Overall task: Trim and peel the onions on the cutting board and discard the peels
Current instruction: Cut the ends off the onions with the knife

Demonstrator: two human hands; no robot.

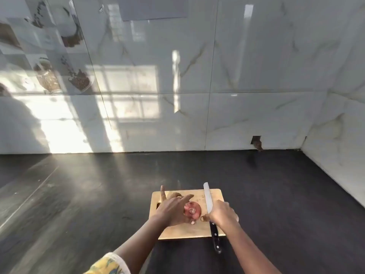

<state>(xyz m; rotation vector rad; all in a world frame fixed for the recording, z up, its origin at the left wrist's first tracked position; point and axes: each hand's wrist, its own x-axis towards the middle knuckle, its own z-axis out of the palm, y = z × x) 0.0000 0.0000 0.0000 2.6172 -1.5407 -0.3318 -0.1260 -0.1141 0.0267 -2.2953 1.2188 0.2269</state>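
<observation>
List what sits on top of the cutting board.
Red onion in the left hand, knife in the right hand. A brownish thing beyond the fingers is mostly covered.

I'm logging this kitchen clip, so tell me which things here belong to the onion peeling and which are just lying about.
Part of the job: red onion, held by the left hand; knife, under the right hand; cutting board.

Just there: dark counter; tiled wall; small hole in the wall.
</observation>
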